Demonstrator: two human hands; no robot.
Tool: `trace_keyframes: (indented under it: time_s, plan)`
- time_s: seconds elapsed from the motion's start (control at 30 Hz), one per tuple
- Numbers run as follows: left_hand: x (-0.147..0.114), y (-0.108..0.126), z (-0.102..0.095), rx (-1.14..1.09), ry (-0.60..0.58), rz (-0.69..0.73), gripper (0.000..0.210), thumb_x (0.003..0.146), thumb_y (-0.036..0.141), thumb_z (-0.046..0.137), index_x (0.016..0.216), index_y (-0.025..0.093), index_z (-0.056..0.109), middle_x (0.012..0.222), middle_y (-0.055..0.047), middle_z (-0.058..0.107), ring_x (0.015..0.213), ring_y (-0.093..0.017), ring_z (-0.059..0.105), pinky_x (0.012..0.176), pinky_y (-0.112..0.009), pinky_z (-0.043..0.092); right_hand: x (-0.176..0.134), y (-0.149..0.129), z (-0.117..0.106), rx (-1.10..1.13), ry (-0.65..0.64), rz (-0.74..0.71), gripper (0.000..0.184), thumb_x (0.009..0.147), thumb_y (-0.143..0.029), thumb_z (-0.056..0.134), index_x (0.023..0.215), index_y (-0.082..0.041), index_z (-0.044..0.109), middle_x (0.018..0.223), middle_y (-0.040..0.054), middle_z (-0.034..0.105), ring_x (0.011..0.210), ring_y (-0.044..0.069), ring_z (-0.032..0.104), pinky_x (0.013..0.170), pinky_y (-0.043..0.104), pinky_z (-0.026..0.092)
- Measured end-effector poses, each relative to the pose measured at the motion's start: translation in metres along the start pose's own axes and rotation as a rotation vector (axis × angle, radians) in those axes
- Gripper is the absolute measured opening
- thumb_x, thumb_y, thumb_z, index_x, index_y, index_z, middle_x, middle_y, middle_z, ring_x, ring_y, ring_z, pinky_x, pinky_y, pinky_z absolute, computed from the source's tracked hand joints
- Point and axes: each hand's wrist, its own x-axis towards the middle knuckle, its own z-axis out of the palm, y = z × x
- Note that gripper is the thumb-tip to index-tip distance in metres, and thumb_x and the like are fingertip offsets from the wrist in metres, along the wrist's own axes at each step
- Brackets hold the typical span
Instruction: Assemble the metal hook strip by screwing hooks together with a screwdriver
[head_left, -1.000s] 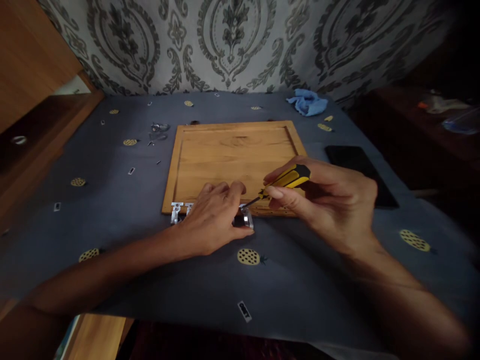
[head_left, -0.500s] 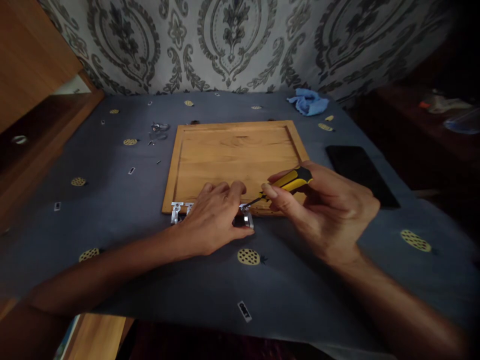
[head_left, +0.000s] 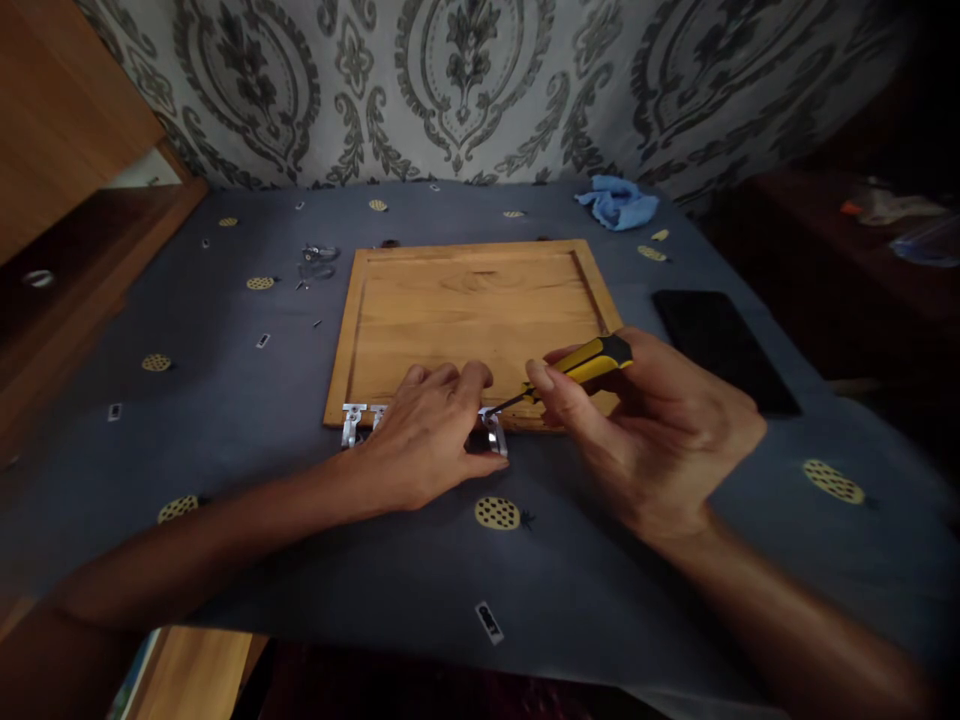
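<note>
A framed wooden panel lies flat on the cloth-covered table. Along its near edge sit silver metal fittings, one at the left corner and another near the middle. My left hand spans this edge, fingertips on the wood and thumb against the middle fitting, covering what lies between. In my right hand is a yellow and black screwdriver, pinched by its handle. Its shaft slants down to the left, and the tip meets the top of the middle fitting. Any screw under the tip is too small to make out.
Small metal parts lie left of the panel. A blue cloth is crumpled at the back right, and a black flat device lies on the right. Wooden cabinetry borders the left side. A patterned curtain hangs behind.
My right hand and the screwdriver handle have shifted slightly to the right, with the tip still on the fitting. My left hand and the panel stay in place.
</note>
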Motion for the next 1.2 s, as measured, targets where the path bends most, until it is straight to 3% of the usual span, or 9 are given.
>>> trace_keyframes:
  time_s: [0.17,0.43,0.77,1.0,1.2]
  plan:
    - [0.0,0.0,0.0,0.002,0.0,-0.001,0.051,0.083,0.041,0.079,0.117,0.019,0.048,0.112,-0.009,0.068,0.111,-0.032,0.063,0.096,-0.047,0.045,0.0,-0.002,0.0,0.004,0.017,0.032,0.039,0.087,-0.04,0.077,0.065,-0.026,0.048,0.056,-0.0037,0.055,0.049,0.015,0.053,0.047,0.033,0.038]
    - [0.001,0.002,-0.003,-0.009,-0.023,-0.025,0.049,0.082,0.039,0.078,0.115,0.019,0.048,0.111,-0.009,0.069,0.112,-0.032,0.062,0.097,-0.047,0.045,0.002,0.001,0.003,0.139,0.032,0.16,0.04,0.081,-0.046,0.082,0.064,-0.025,0.052,0.055,-0.0057,0.054,0.047,0.013,0.051,0.045,0.03,0.035]
    - [0.0,0.002,-0.001,-0.004,-0.013,-0.021,0.049,0.082,0.039,0.078,0.116,0.02,0.049,0.112,-0.009,0.068,0.111,-0.032,0.062,0.097,-0.047,0.045,0.003,0.005,0.004,0.19,0.022,0.105,0.04,0.08,-0.043,0.084,0.063,-0.024,0.053,0.055,-0.0058,0.054,0.049,0.012,0.051,0.046,0.03,0.038]
    - [0.0,0.002,-0.004,-0.014,-0.014,-0.025,0.051,0.081,0.039,0.081,0.115,0.019,0.049,0.11,-0.009,0.068,0.11,-0.031,0.062,0.096,-0.045,0.046,0.007,0.001,-0.007,0.092,0.113,0.079,0.026,0.088,-0.035,0.074,0.069,-0.03,0.056,0.063,-0.0022,0.055,0.058,0.02,0.053,0.053,0.037,0.038]
    - [-0.001,0.001,-0.001,-0.005,0.008,-0.009,0.051,0.081,0.04,0.081,0.115,0.018,0.05,0.106,-0.008,0.068,0.107,-0.03,0.063,0.094,-0.044,0.046,0.005,0.002,-0.005,0.133,0.008,0.083,0.033,0.087,-0.029,0.075,0.066,-0.026,0.05,0.062,-0.0027,0.052,0.056,0.016,0.05,0.052,0.034,0.035]
